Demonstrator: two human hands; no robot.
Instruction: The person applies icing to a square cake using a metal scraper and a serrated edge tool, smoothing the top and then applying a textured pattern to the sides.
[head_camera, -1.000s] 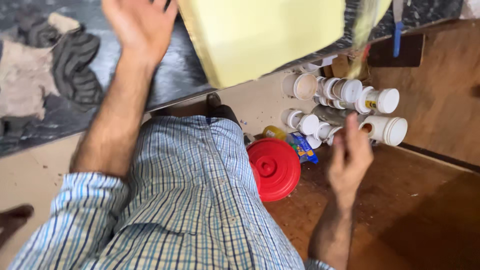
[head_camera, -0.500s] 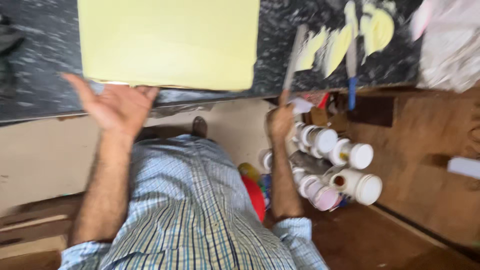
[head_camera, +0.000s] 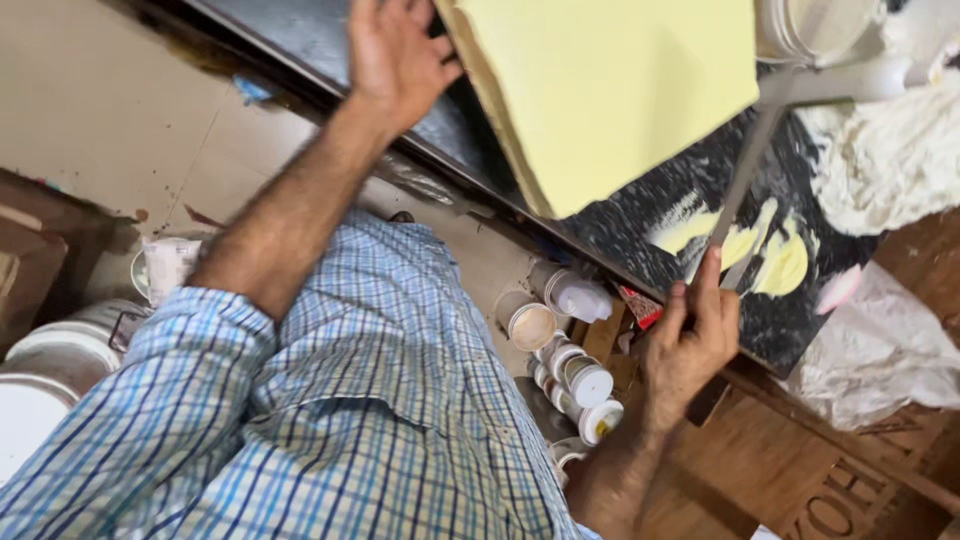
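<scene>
I note the pale yellow rectangular slab (head_camera: 620, 90) lying on the black speckled stone counter (head_camera: 800, 300), near its front edge. My left hand (head_camera: 395, 55) rests at the slab's left side. To the slab's right, the long metal blade (head_camera: 745, 180) runs across the counter over smears of yellow paste (head_camera: 780, 265), its near end in my right hand (head_camera: 690, 335). Crumpled white cloth (head_camera: 890, 160) sits right of the blade. Below the counter edge, small white-lidded jars (head_camera: 580, 380) cluster on the floor between my arms.
</scene>
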